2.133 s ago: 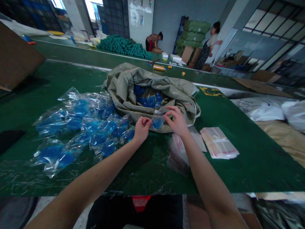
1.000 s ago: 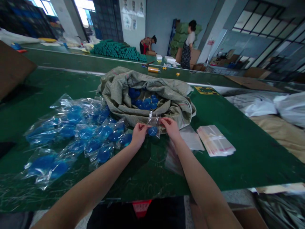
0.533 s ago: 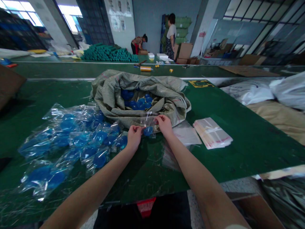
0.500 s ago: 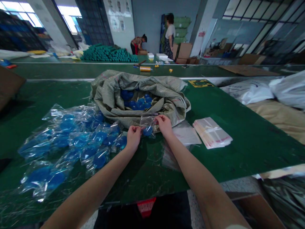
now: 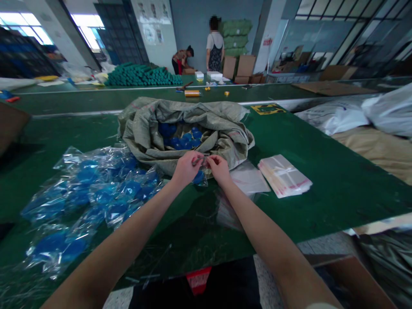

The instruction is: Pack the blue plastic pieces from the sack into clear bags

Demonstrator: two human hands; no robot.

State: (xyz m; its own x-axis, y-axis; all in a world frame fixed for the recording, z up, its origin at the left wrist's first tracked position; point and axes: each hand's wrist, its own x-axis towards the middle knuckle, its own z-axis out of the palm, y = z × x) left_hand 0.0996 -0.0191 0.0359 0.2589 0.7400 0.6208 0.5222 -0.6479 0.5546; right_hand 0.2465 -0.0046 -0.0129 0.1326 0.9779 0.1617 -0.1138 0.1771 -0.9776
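Both my left hand [image 5: 188,168] and my right hand [image 5: 219,167] pinch the top of a small clear plastic bag [image 5: 203,180], close together at the front of a woven sack. A round blue piece [image 5: 198,176] sits low in that bag, partly hidden by my left fingers. The grey-green sack [image 5: 141,139] lies with its mouth spread, and loose blue pieces [image 5: 186,140] show inside. Left of my hands is a heap of bagged blue pieces [image 5: 86,171]. Flat clear bags [image 5: 246,178] lie beside my right wrist.
A banded stack of clear bags [image 5: 285,176] lies on the green table [image 5: 334,189] to the right. Across the table are an orange tape roll [image 5: 192,93] and a pile of green rods [image 5: 141,75]. Two people are at the back. White sacks [image 5: 341,118] stand at right.
My left hand has moved right and up along the bag's top edge, close to my right hand. The person standing at the back has turned and shifted left; the view has shifted slightly.
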